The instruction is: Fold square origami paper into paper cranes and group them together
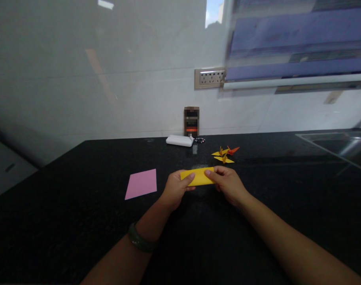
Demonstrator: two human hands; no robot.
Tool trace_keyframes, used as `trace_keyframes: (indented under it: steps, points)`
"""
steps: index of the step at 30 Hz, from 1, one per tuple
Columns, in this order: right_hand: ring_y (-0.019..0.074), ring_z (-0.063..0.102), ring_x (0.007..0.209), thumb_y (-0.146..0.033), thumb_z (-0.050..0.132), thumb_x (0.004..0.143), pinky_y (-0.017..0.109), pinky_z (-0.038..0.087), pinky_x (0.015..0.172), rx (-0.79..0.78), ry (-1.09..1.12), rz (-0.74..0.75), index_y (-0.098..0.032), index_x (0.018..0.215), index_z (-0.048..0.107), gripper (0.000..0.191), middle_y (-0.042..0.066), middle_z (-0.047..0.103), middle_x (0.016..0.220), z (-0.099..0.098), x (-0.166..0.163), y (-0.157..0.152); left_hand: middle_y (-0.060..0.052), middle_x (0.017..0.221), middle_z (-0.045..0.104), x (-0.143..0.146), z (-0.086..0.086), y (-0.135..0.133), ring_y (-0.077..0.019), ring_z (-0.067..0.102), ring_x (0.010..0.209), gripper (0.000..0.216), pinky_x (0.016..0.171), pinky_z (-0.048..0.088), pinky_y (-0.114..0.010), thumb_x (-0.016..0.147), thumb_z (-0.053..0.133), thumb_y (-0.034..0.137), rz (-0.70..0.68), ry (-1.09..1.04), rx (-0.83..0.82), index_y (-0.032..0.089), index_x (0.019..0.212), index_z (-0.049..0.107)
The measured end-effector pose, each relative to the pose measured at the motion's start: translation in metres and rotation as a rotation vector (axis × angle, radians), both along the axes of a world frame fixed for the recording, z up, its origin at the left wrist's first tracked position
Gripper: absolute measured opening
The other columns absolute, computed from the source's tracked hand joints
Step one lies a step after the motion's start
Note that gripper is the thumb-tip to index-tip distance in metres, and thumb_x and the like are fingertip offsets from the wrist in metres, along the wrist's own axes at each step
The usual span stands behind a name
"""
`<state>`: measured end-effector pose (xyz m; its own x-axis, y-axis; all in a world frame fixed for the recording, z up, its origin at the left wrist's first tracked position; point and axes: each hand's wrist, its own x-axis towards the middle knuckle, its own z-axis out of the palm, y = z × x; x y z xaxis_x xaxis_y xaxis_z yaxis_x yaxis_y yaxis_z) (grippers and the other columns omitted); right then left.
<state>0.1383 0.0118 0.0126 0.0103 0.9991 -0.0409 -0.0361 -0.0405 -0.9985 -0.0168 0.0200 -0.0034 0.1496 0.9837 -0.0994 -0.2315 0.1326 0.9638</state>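
A folded yellow sheet of paper (199,179), now a long rectangle, is held between both hands above the dark counter. My left hand (176,188) pinches its left end, thumb on top and fingers beneath. At the other end, my right hand (226,182) grips it the same way, with the thumb pressed on the near face. To the left of my left hand lies a flat pink square of paper (141,184). Beyond my right hand stand folded paper cranes: two yellow ones (224,159) and an orange one (233,151).
A white oblong case (179,140) with a beaded strap (199,139) lies at the back of the black counter (79,206). Behind it, a phone-like object (191,120), its face pixelated, leans on the wall. A sink (346,146) is at the right; a socket panel (210,78) is above.
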Motion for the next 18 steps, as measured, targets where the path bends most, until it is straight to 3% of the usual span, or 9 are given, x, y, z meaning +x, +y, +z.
trace_keyframes:
  steps: [8, 18]
  points:
    - [0.0075, 0.042, 0.046, -0.038, 0.065, 0.062, 0.022, 0.032, 0.046, 0.038, -0.095, 0.062, -0.015, 0.061, 0.057, 0.025, -0.003, 0.052, 0.054, -0.009, 0.004, 0.004, -0.004, 0.072, 0.064, -0.002, -0.001, 0.002, -0.0152, 0.058, 0.065, 0.03, 0.059, 0.044, -0.024, 0.059, 0.068, 0.034, 0.062, 0.3, 0.125, 0.013, 0.08, 0.064]
    - [0.0066, 0.039, 0.045, -0.038, 0.064, 0.063, 0.021, 0.03, 0.045, 0.046, -0.102, 0.07, -0.015, 0.06, 0.055, 0.025, -0.004, 0.049, 0.053, -0.009, 0.005, 0.003, -0.004, 0.071, 0.064, -0.002, 0.001, 0.001, -0.0156, 0.058, 0.065, 0.028, 0.059, 0.042, -0.024, 0.06, 0.066, 0.034, 0.094, 0.375, 0.138, 0.013, 0.079, 0.065]
